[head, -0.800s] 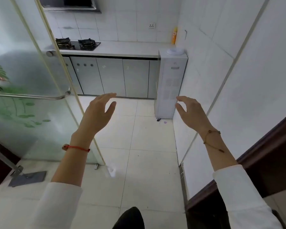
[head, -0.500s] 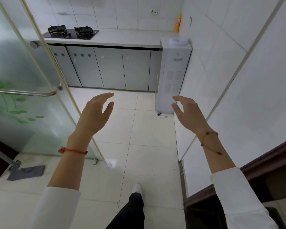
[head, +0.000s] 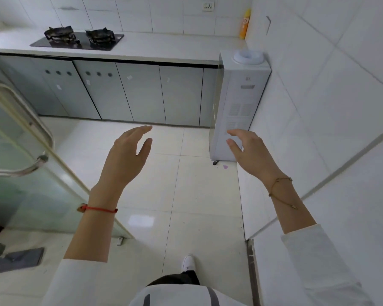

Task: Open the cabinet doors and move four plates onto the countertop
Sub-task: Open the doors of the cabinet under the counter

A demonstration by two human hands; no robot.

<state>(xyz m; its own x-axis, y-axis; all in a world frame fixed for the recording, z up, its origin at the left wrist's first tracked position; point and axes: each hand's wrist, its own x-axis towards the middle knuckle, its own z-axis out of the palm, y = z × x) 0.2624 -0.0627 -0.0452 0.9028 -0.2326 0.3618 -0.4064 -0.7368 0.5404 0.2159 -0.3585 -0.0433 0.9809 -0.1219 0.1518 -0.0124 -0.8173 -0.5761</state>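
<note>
Grey cabinet doors run in a closed row under the white countertop across the far wall. No plates are visible. My left hand hovers over the floor in mid-frame with relaxed, spread fingers and holds nothing. My right hand is raised in front of the water dispenser, fingers loosely bent, also holding nothing. Both hands are well short of the cabinets.
A black gas hob sits on the countertop at left, a yellow bottle in the far right corner. A white water dispenser stands against the right wall. A glass door with a metal handle stands open at left. The floor is white tile.
The view has advanced through the glass doorway toward the cabinets, which now appear nearer and larger. A foot has stepped forward. Both hands keep the same raised, relaxed pose.
</note>
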